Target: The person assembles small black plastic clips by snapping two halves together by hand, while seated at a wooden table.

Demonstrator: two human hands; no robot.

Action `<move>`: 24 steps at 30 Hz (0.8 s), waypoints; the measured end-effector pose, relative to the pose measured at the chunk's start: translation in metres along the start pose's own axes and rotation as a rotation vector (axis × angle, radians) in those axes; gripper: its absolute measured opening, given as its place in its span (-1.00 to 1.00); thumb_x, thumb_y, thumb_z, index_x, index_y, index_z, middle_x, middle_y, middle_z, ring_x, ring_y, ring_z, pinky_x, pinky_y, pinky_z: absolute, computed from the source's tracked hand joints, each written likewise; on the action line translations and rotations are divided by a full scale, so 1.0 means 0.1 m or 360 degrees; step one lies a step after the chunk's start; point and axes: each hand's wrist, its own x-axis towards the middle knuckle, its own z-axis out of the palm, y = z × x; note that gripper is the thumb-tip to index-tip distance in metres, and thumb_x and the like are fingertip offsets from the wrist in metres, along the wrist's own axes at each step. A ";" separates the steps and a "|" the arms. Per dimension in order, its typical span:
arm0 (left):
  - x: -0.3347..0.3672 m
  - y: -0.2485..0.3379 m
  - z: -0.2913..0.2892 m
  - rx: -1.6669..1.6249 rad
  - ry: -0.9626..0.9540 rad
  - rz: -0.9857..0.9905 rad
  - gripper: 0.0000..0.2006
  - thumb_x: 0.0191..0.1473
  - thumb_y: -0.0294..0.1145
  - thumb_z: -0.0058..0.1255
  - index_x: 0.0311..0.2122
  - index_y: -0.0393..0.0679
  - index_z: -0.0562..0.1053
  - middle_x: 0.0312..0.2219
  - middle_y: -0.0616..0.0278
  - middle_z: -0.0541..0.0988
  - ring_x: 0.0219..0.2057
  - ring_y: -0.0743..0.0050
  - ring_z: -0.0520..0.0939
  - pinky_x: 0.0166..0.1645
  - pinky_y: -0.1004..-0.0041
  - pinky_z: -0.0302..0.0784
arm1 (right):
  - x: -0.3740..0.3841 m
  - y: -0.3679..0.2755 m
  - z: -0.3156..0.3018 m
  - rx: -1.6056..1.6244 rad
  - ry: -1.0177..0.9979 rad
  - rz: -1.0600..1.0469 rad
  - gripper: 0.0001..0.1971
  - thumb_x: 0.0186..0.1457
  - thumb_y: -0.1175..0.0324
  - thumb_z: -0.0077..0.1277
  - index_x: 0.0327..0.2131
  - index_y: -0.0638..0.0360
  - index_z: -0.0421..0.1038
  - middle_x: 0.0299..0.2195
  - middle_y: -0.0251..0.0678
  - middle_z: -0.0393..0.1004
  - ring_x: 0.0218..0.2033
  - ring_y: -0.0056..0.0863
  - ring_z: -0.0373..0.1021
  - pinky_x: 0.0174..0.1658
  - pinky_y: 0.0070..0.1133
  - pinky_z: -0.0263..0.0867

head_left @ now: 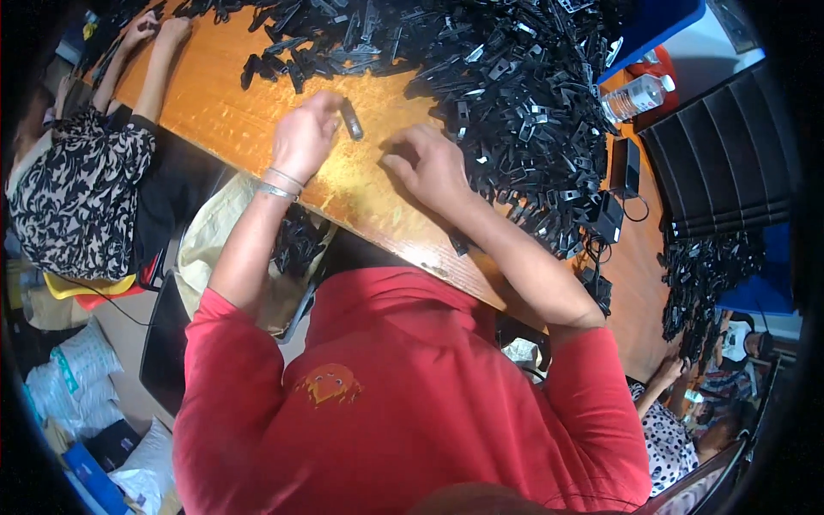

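My left hand [303,137] is over the wooden table, its fingers curled and their tips at the upper end of a small black plastic clip [353,120]. The clip is narrow and long, with a shine along its face, and its lower end points toward me. To the right, my right hand [429,167] hovers low over the tabletop with fingers bent and the thumb apart from them. I see nothing between them. A large heap of black plastic clips [532,129] lies just beyond and to the right of that hand.
Another person's hands [159,34] work at the table's far left. A clear bottle [637,97], a blue bin [657,30] and black adapters [608,215] stand at the right. Below the table edge [395,245], a pale sack [215,232] has black pieces inside. Another person [669,438] sits lower right.
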 end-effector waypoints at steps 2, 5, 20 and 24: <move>0.04 0.11 -0.08 0.0122 0.0088 0.0306 -0.82 0.15 -0.40 0.25 -0.12 -0.09 0.63 -0.19 0.15 0.68 -0.11 0.02 0.69 -0.03 0.11 0.65 | -0.07 0.05 0.02 -0.0378 -0.0120 -0.0108 -0.74 0.06 0.33 0.37 -0.17 0.14 0.62 -0.24 -0.12 0.63 -0.14 -0.02 0.57 -0.09 -0.22 0.51; 0.09 -0.01 -0.05 0.0282 0.0124 0.0630 -0.81 0.11 -0.47 0.22 -0.14 -0.05 0.64 -0.13 0.17 0.61 0.01 0.01 0.61 0.03 0.10 0.62 | -0.03 0.01 0.04 -0.0622 -0.0212 -0.0064 -0.82 0.07 0.34 0.35 -0.25 0.12 0.64 -0.27 -0.13 0.62 -0.18 -0.02 0.58 -0.13 -0.19 0.51; -0.16 -0.26 0.09 -0.0210 0.0055 0.0447 -0.77 -0.02 -0.47 0.44 -0.21 -0.22 0.68 -0.27 0.09 0.63 -0.15 0.03 0.66 -0.05 0.21 0.58 | 0.43 0.16 0.23 -0.0356 -0.0161 -0.0028 -0.75 0.00 0.33 0.47 -0.21 0.07 0.72 -0.24 -0.19 0.57 -0.24 -0.07 0.58 -0.15 -0.27 0.50; -0.13 -0.19 0.11 -0.0263 0.0100 0.0495 -0.81 -0.05 -0.45 0.45 -0.27 -0.13 0.70 -0.32 0.16 0.62 -0.17 0.06 0.64 -0.08 0.19 0.57 | 0.51 0.29 0.31 -0.0332 -0.0257 -0.0168 -0.76 0.01 0.26 0.45 -0.23 0.06 0.72 -0.27 -0.20 0.59 -0.25 -0.06 0.58 -0.18 -0.24 0.50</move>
